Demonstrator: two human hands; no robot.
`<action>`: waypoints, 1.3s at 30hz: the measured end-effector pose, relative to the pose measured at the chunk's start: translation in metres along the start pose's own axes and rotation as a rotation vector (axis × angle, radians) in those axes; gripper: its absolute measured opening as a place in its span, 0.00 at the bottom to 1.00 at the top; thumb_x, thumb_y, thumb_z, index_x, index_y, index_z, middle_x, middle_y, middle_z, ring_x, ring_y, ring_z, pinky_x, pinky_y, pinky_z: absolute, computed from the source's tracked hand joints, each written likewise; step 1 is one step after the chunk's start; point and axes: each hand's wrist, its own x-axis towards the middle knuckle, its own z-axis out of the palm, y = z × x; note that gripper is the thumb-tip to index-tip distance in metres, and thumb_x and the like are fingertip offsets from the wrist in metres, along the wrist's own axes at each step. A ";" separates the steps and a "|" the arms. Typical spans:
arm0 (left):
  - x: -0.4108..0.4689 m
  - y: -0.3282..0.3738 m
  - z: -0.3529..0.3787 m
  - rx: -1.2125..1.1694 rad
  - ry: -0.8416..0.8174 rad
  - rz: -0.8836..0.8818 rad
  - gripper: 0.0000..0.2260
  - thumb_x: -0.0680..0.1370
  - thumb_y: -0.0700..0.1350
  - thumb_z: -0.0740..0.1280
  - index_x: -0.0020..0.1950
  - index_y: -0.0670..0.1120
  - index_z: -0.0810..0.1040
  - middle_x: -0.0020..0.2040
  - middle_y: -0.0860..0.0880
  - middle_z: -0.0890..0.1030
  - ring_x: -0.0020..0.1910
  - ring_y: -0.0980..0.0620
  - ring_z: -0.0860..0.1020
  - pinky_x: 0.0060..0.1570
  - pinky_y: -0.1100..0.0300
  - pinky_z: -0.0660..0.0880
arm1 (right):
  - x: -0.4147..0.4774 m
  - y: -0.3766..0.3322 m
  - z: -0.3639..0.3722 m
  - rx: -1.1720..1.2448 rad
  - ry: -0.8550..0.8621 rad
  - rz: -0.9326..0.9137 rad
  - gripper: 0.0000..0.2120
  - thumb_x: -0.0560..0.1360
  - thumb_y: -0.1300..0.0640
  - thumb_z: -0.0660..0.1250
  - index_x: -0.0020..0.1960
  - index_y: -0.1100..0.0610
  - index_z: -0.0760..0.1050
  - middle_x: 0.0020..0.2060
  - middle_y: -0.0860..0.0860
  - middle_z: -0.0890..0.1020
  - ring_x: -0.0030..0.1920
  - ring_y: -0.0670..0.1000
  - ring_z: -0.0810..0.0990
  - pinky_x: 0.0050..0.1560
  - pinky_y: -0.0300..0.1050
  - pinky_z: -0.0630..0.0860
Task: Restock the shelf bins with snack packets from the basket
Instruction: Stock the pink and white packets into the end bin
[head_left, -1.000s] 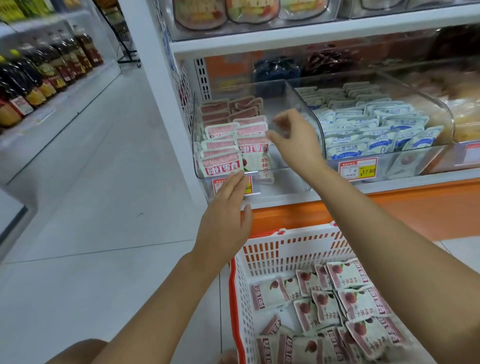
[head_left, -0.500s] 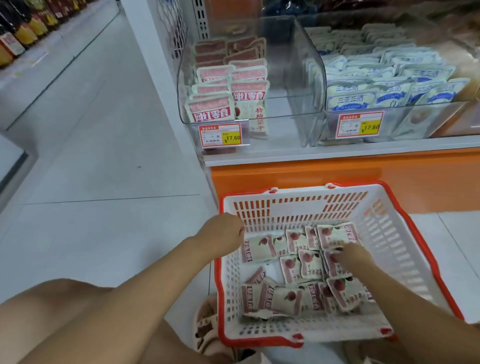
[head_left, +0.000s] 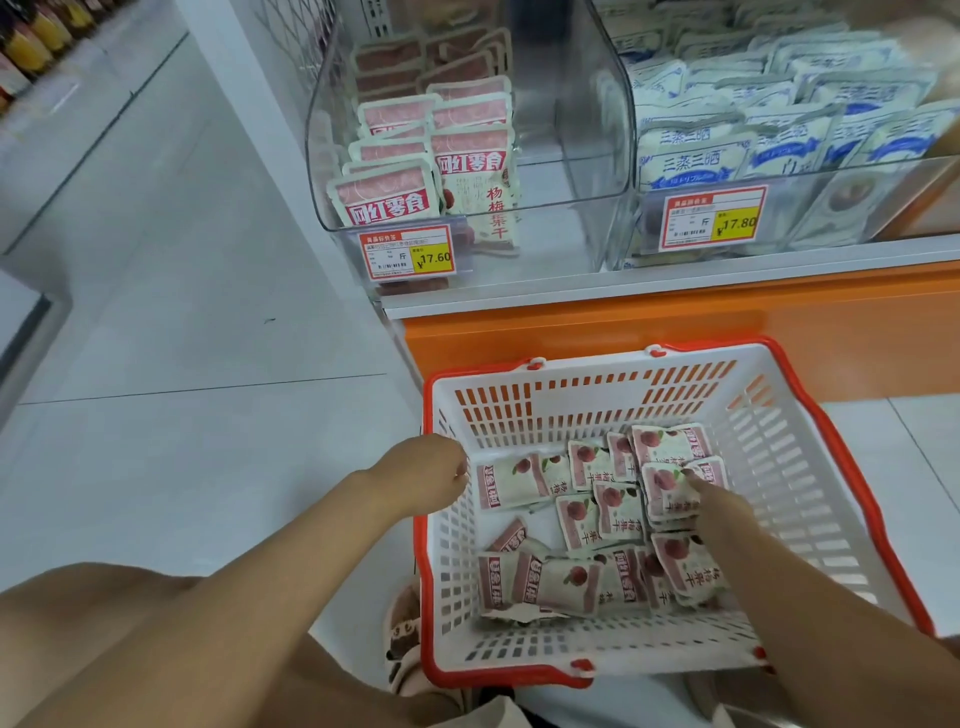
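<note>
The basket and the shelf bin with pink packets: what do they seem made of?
Basket: apparently moulded plastic, with white slotted walls and a red rim. Shelf bin: clear glossy plastic, probably acrylic; the pink packets show through its walls.

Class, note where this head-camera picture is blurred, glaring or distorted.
Head view: blue packets at top right look smeared; the clear bin carries pale reflections; the shelf edge slants under the wide lens; packets in the basket read sharp.

head cam: we look steeply down from above | near: basket (head_left: 571, 405) at our knees | far: shelf bins (head_left: 587, 130) up top | single view
</note>
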 end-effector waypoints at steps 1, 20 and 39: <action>-0.001 0.000 -0.001 -0.003 0.000 0.005 0.13 0.80 0.46 0.58 0.53 0.41 0.79 0.52 0.45 0.79 0.54 0.47 0.79 0.53 0.56 0.75 | 0.027 0.011 -0.004 0.036 -0.043 -0.005 0.22 0.73 0.44 0.68 0.57 0.60 0.77 0.44 0.54 0.81 0.42 0.55 0.80 0.52 0.58 0.79; -0.038 0.019 -0.091 -0.163 0.552 0.083 0.13 0.81 0.48 0.60 0.63 0.50 0.77 0.61 0.52 0.78 0.57 0.54 0.76 0.55 0.62 0.70 | -0.147 -0.095 0.054 0.222 -0.595 -0.309 0.14 0.64 0.55 0.79 0.35 0.60 0.75 0.27 0.57 0.71 0.32 0.55 0.71 0.31 0.43 0.75; -0.053 0.019 -0.129 -0.197 0.864 0.059 0.25 0.82 0.49 0.56 0.78 0.52 0.52 0.78 0.54 0.53 0.76 0.55 0.53 0.71 0.59 0.56 | -0.352 -0.295 0.058 -0.237 -0.280 -1.267 0.12 0.69 0.65 0.75 0.52 0.60 0.80 0.36 0.47 0.85 0.38 0.44 0.84 0.43 0.39 0.81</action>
